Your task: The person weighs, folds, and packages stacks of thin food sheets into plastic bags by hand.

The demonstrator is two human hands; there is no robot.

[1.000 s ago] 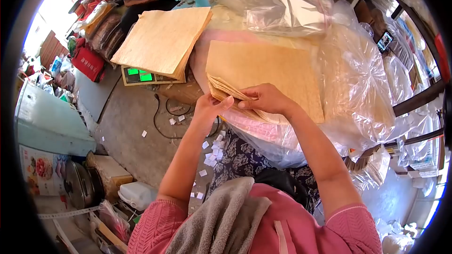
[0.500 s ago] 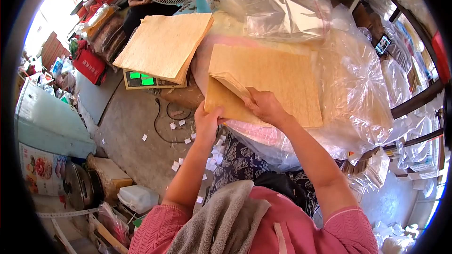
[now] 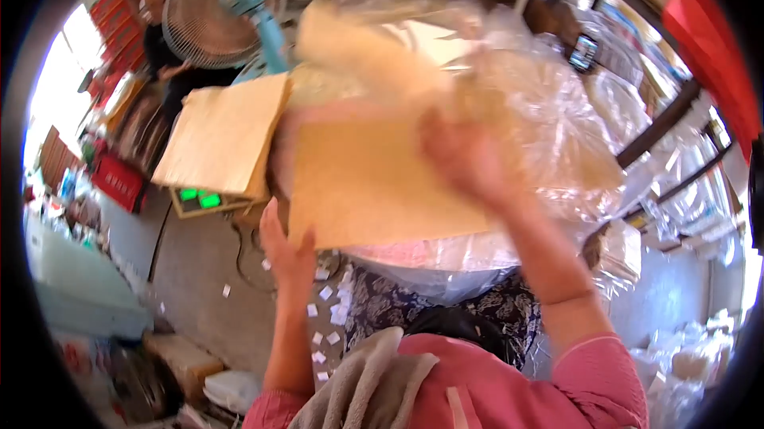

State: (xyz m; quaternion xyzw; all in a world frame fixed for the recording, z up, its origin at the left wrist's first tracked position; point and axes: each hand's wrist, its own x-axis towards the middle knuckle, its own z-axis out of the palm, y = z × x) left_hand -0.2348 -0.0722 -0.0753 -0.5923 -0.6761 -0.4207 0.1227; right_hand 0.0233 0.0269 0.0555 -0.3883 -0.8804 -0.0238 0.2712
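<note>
- The left hand [image 3: 288, 247] is holding thumb and fingers apart beside the flat sheet [image 3: 374, 182]; whether it is touching the near corner is hard to tell;
- The right hand [image 3: 465, 154], well apart from the left, is showing as a blur over the flat sheet; I cannot tell whether it is clamping the raised piece [image 3: 366, 55];
- That piece is slanting beyond both hands, its edges smearing;
- Beyond the left hand, a stack [image 3: 223, 134] is partly hiding a scale [image 3: 210, 201].

Daylight burns white through the window [image 3: 62, 83] beyond the surface's [image 3: 446, 254] left edge. Glare streaks the plastic [image 3: 549, 103] along its right edge. The right hand [image 3: 461, 149] and the raised sheets [image 3: 374, 59] are motion-blurred; curved distortion bends the black-rimmed view.
</note>
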